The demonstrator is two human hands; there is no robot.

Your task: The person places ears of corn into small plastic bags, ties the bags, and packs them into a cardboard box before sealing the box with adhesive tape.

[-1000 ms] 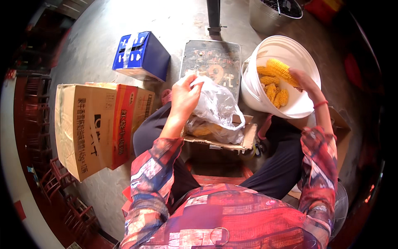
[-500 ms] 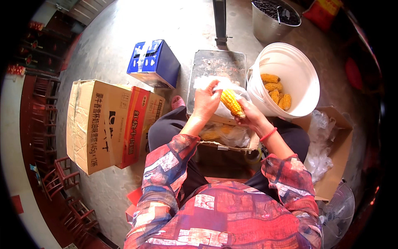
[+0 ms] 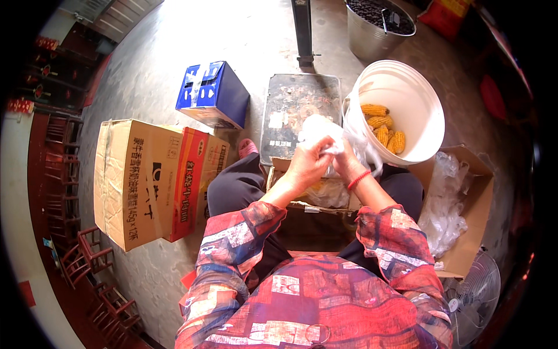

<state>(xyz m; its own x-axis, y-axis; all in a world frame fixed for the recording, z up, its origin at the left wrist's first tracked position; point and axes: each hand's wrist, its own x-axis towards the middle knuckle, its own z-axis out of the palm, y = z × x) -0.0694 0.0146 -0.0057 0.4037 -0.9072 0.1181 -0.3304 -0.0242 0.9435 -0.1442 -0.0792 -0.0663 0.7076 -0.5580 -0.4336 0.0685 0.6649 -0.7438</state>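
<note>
A thin white plastic bag (image 3: 318, 125) is held up between my two hands, with a loose part trailing to the right. My left hand (image 3: 308, 164) has its fingers pinched on the bag's edge. Beside it, my right hand (image 3: 347, 164) grips the bag too, its fingers partly hidden by the plastic. No corn cob shows outside the bag at my hands; whether one is inside cannot be made out. Just below, a small cardboard box (image 3: 273, 174) between my knees holds corn in clear plastic (image 3: 326, 193). Several yellow corn cobs (image 3: 381, 121) lie in the white bucket (image 3: 424, 125) to the right.
A flat metal platform with a post (image 3: 302, 96) stands ahead. A blue box (image 3: 216, 93) and large cardboard cartons (image 3: 136, 186) are at left. On the right are a carton (image 3: 474, 232) of plastic bags (image 3: 444, 215) and a fan (image 3: 478, 291). A metal bucket (image 3: 369, 38) stands farther off.
The corn cob that my right hand held is no longer visible. Both hands have come together on the bag, my left hand moving right and slightly nearer.
</note>
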